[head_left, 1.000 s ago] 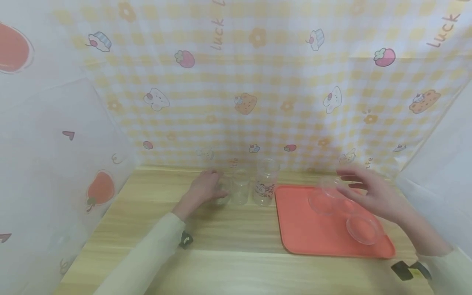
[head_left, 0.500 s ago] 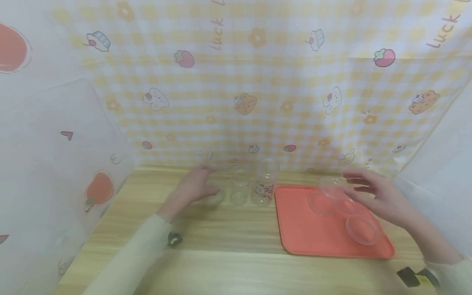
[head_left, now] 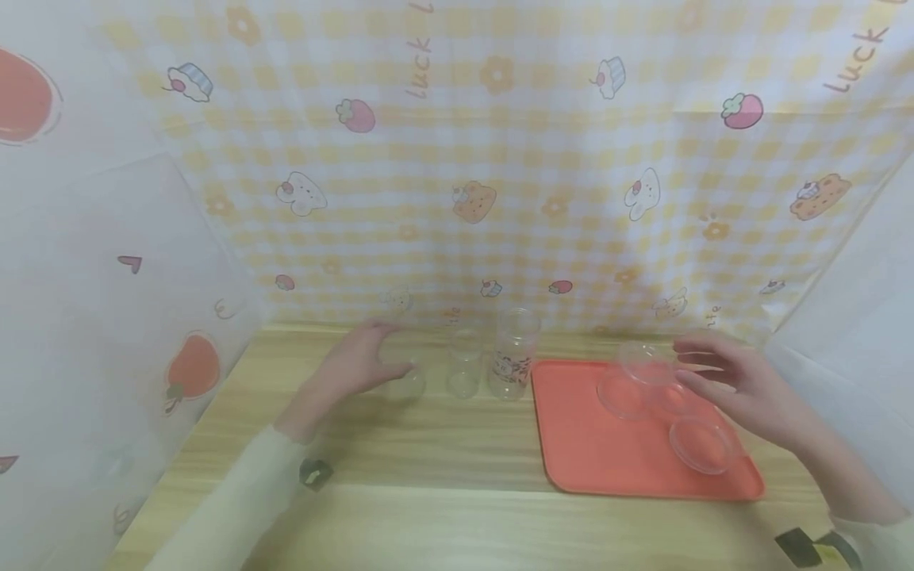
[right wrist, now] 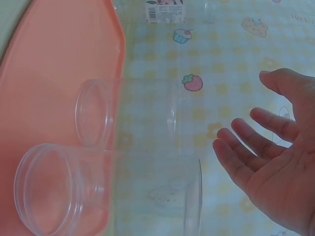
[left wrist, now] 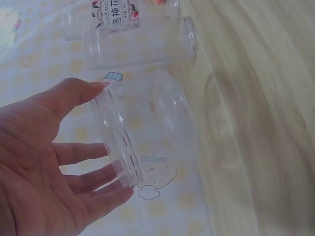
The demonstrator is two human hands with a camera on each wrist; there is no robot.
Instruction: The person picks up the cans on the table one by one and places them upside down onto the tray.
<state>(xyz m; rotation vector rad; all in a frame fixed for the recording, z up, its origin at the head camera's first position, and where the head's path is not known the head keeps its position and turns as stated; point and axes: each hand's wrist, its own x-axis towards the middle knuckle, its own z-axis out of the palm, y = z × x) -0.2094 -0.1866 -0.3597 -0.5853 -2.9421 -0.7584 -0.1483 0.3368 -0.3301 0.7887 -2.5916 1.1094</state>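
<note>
My left hand (head_left: pixel 346 365) holds a wide clear jar (left wrist: pixel 147 118) by its ridged rim, thumb on one side and fingers on the other. The jar is upright, its base close over the wooden table. To its right stand a slimmer clear jar (head_left: pixel 464 369) and a taller clear jar with a printed label (head_left: pixel 512 369). My right hand (head_left: pixel 743 392) hovers with spread, loosely bent fingers beside clear containers on the red tray. In the right wrist view, a nearer clear jar (right wrist: pixel 147 196) and a farther one (right wrist: pixel 135 115) stand apart from the fingertips.
The red tray (head_left: pixel 607 460) lies on the right of the wooden table (head_left: pixel 428 452). A clear circular rim (head_left: pixel 705 446) shows near its front right. A yellow checked cloth (head_left: pixel 414 159) hangs behind the table, with pale printed sheets at both sides.
My left hand has moved left, taking the wide clear jar away from the slimmer one. My right hand has drifted slightly right, away from the containers on the tray. The other jars stay put.
</note>
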